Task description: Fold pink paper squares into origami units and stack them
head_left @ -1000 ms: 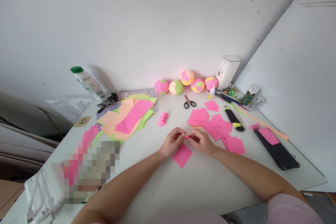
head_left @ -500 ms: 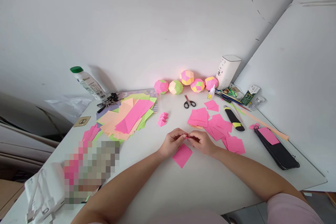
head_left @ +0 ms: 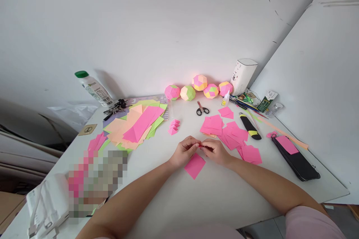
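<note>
My left hand (head_left: 185,152) and my right hand (head_left: 215,152) meet fingertip to fingertip over the table. Both are closed in a pinch on a small piece of pink paper (head_left: 200,146), most of it hidden by the fingers. Just below them a pink paper square (head_left: 195,166) lies flat. Beyond my left hand sits a short stack of folded pink paper pieces (head_left: 174,127). To the right of my right hand spread several loose pink paper squares (head_left: 231,134). Scissors (head_left: 202,108) with black handles lie further back.
Several multicoloured paper balls (head_left: 187,93) line the wall, near a glue bottle (head_left: 225,99) and a white box (head_left: 244,76). A box cutter (head_left: 250,126) and black pouch (head_left: 297,158) lie right. Left are coloured sheets (head_left: 140,123), keys (head_left: 116,108), a bottle (head_left: 94,89) and a power bank (head_left: 52,205).
My fingers have shifted only slightly around the small pink paper. Everything else on the table stays where it was.
</note>
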The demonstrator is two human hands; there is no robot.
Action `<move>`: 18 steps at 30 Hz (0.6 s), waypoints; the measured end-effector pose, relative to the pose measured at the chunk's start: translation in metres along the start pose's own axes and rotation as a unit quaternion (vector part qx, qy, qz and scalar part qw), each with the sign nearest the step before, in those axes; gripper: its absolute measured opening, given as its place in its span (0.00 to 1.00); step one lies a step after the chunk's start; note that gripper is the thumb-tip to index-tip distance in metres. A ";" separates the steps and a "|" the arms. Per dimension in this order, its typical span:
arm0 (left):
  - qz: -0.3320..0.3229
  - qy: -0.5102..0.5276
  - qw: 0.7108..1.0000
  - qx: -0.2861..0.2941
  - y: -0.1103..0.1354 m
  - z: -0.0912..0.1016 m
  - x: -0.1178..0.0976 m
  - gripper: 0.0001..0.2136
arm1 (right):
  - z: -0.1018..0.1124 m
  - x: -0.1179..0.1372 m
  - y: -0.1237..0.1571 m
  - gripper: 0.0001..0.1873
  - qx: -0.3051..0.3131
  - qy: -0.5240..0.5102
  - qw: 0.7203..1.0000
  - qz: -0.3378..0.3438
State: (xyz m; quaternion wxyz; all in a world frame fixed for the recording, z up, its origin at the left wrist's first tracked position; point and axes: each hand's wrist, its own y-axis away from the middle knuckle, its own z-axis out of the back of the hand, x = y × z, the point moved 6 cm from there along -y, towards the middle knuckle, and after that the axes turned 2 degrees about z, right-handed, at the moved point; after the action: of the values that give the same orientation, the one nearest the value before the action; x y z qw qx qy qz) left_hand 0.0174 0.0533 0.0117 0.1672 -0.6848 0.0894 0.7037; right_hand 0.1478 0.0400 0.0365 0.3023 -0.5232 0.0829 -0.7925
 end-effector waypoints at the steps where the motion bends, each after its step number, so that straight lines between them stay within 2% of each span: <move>1: 0.002 -0.002 1.000 -0.001 0.000 0.000 0.000 0.11 | 0.000 0.000 0.000 0.09 0.001 -0.002 1.000 -0.001; 7: 0.017 0.024 1.000 -0.002 -0.001 -0.001 0.003 0.13 | -0.001 -0.004 0.001 0.08 0.006 -0.007 1.000 -0.020; 13: 0.081 0.071 0.994 0.023 0.002 -0.005 0.007 0.15 | -0.001 -0.007 0.002 0.09 0.012 -0.010 0.999 -0.034; 18: 0.098 0.098 0.990 0.018 0.002 -0.006 0.008 0.18 | 0.000 -0.006 0.002 0.08 0.007 -0.026 0.998 -0.051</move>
State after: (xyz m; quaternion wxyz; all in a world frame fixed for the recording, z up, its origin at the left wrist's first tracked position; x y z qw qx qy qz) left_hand 0.0225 0.0496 0.0032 0.1002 -0.7350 0.1843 0.6448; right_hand 0.1506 0.0416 0.0306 0.2674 -0.5451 0.0427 -0.7934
